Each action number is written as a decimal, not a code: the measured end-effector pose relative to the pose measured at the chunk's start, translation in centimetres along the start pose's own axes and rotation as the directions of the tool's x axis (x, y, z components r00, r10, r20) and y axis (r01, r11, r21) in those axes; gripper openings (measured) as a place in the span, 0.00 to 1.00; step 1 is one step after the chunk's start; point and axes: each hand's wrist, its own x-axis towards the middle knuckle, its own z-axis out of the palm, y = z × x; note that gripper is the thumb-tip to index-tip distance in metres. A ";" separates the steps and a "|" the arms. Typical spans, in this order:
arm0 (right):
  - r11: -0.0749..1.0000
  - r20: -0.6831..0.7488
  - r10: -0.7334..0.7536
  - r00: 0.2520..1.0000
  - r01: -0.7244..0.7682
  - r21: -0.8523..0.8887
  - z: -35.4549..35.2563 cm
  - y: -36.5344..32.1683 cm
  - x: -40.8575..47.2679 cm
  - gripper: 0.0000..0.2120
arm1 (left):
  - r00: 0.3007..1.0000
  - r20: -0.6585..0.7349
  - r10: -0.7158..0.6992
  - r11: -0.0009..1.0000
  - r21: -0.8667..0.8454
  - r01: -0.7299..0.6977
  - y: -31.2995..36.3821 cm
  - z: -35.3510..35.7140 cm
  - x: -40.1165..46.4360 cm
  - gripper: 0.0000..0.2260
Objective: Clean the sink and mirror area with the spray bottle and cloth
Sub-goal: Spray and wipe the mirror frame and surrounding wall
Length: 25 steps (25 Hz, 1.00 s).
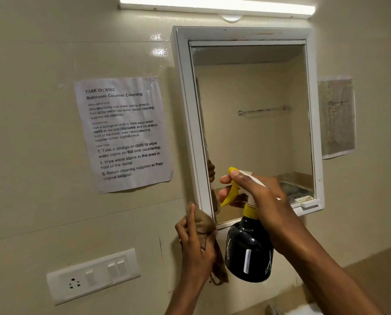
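A white-framed mirror (253,123) hangs on the tiled wall. My right hand (261,196) grips the neck of a black spray bottle (249,248) with a white head and yellow trigger, held upright in front of the mirror's lower part, nozzle pointing left. Fingers curl round the trigger. My left hand (196,244) holds a bunched brown cloth (204,223) against the lower left corner of the mirror frame. The sink is almost wholly out of view below.
A printed task sheet (123,133) is taped to the wall left of the mirror, and a drawing on paper (337,117) to its right. A white switch and socket plate (92,275) sits lower left. A tube light (217,6) runs above the mirror.
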 end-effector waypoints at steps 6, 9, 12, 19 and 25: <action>1.000 0.007 0.009 1.000 -0.009 0.015 0.6 0.0 -0.7 0.16 | 0.966 0.129 -0.222 0.975 0.038 0.219 -1.0 -0.9 -1.9 0.33; 1.000 -0.007 -0.001 1.000 0.001 0.011 0.0 -0.5 -0.9 0.16 | 0.963 0.105 -0.250 0.955 -0.135 0.262 -0.6 -3.5 -1.8 0.23; 1.000 -0.026 -0.023 0.999 0.023 0.006 -0.7 -1.6 -0.5 0.16 | 0.961 -0.152 -0.230 0.935 -0.309 0.175 2.5 -6.1 2.2 0.23; 0.986 -0.021 -0.149 0.989 0.147 -0.084 -0.7 -3.0 0.6 0.15 | 0.984 -0.081 0.159 0.967 -0.189 -0.171 14.2 -6.0 14.7 0.29; 0.994 -0.044 -0.104 0.994 0.101 -0.049 -3.4 -2.6 0.4 0.13 | 0.988 -0.097 0.121 0.993 0.003 -0.121 12.4 -4.3 14.5 0.32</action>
